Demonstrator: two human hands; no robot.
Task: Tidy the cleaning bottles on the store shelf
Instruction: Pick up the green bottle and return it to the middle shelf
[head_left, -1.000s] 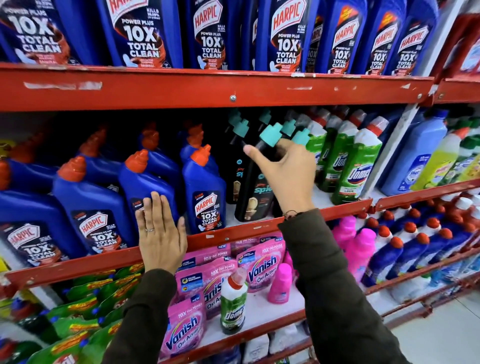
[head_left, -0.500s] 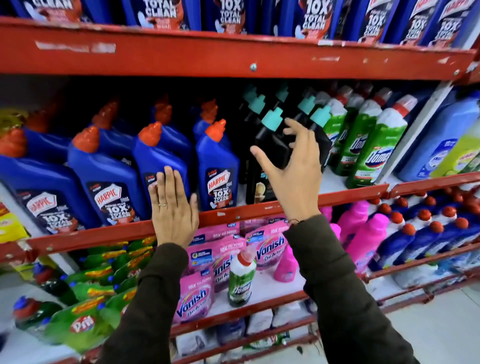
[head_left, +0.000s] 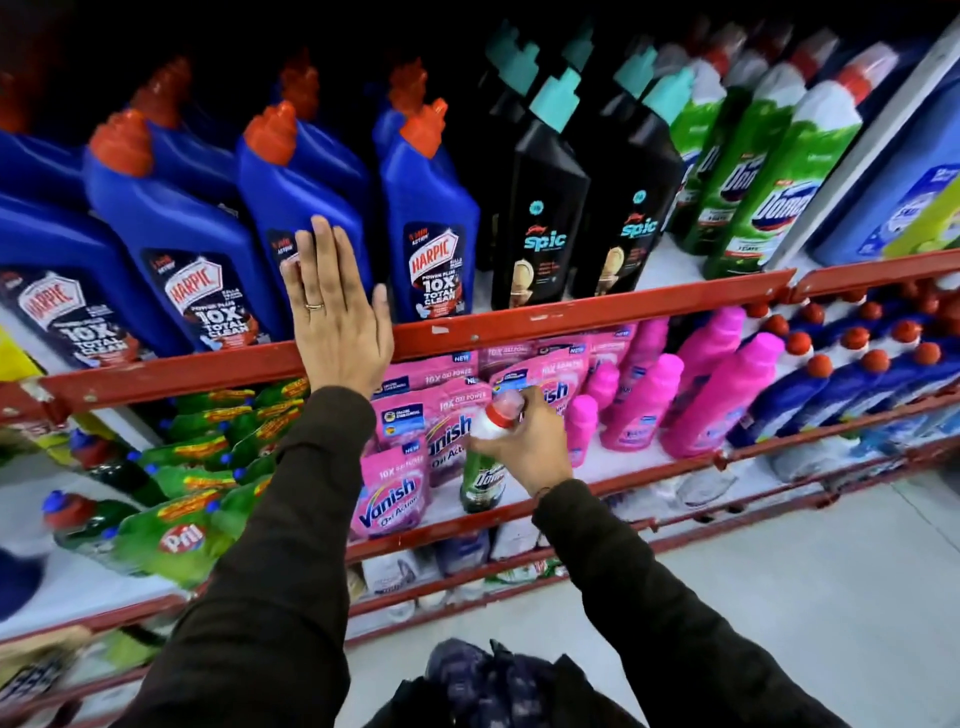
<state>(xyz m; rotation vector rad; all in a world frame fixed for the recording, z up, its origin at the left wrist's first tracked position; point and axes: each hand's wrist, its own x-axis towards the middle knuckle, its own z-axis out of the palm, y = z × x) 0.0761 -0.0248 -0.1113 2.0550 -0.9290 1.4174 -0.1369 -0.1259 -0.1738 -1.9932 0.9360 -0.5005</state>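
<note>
My left hand (head_left: 335, 317) lies flat, fingers together, against a blue Harpic bottle (head_left: 291, 208) and the red shelf rail (head_left: 597, 312). One shelf down, my right hand (head_left: 524, 441) grips the neck of a small green Domex bottle (head_left: 483, 480) with a white top and red cap, standing among pink Vanish pouches (head_left: 392, 493). Two black Spic bottles (head_left: 545, 218) with teal caps stand at the front of the upper shelf, right of the Harpic row. Tall green Domex bottles (head_left: 769, 197) stand further right.
Pink Vanish bottles (head_left: 727, 395) and blue red-capped bottles (head_left: 810, 389) fill the lower shelf to the right. Green Pril bottles (head_left: 171, 535) lie at the lower left. More red rails run below, with grey floor (head_left: 753, 597) at the bottom right.
My right hand left the black Spic bottle and dropped to the lower shelf, closing on the small green Domex bottle. The view tilted downward. My left hand stayed on the Harpic bottle.
</note>
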